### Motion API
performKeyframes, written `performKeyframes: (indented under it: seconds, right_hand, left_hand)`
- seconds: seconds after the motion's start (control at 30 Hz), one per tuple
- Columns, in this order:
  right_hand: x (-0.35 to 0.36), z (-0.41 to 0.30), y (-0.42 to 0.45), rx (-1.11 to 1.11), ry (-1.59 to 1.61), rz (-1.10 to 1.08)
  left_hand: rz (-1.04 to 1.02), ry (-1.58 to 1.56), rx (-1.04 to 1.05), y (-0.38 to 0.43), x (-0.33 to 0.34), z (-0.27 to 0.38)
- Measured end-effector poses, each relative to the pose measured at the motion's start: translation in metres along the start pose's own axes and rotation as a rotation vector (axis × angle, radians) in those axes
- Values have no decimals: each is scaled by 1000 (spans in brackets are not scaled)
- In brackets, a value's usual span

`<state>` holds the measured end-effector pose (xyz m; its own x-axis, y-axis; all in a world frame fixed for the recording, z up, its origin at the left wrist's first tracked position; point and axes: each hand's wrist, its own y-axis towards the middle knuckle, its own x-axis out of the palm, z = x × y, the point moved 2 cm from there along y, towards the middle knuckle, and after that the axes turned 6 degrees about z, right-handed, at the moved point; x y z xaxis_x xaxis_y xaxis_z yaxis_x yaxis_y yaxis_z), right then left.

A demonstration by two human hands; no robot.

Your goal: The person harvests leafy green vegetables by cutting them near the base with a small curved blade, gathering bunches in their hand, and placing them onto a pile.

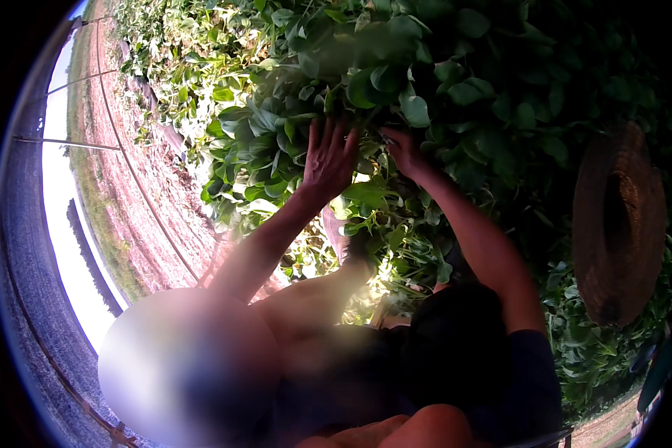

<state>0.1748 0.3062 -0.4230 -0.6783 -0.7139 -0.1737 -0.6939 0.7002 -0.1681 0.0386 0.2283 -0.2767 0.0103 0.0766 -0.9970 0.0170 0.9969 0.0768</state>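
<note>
Both my hands reach into dense, broad-leaved green plants (269, 120). My left hand (331, 151) lies flat against the foliage, back towards me, its fingers spread and pointing away. To its right, my right hand (400, 150) is bent with curled fingers; something small and light shows at its fingertips, too unclear to name. Leaves and shade hide what the fingers of either hand touch. Between and below my hands, thin stems and sunlit leaves (369, 193) show near the ground.
A woven straw hat (621, 224) is at the right, over the plants. Left of the plants runs bare, dry soil (145, 168) with a dark line along it and thin poles (84, 144) beyond. Cut or loose greenery (420, 257) lies close to my legs. A blurred round patch covers the lower left.
</note>
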Motion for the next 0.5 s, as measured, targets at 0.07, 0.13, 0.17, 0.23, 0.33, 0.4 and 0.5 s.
performKeyframes:
  seconds: [0.07, 0.13, 0.17, 0.23, 0.33, 0.4, 0.5]
  right_hand:
    - [7, 11, 4, -49, -63, -9]
    - [12, 2, 9, -71, -66, -47]
    - [11, -1, 10, -59, -41, -71]
    - [9, 3, 5, -51, -69, -101]
    - [3, 6, -18, -32, -148, -134]
    - [-6, -1, -35, 29, -112, -154]
    - [-17, 0, -49, 189, -8, -148]
  left_hand:
    - [-31, 86, 11, 6, 1, -3]
    - [-101, 169, -11, 4, 2, -7]
    - [-154, 200, -29, 3, 3, -8]
    - [-232, 231, -52, 4, 6, -8]
    - [-315, 222, -108, 0, 10, -9]
    - [-370, 184, -184, -10, 11, -16]
    - [-214, 121, -166, -17, 8, -22]
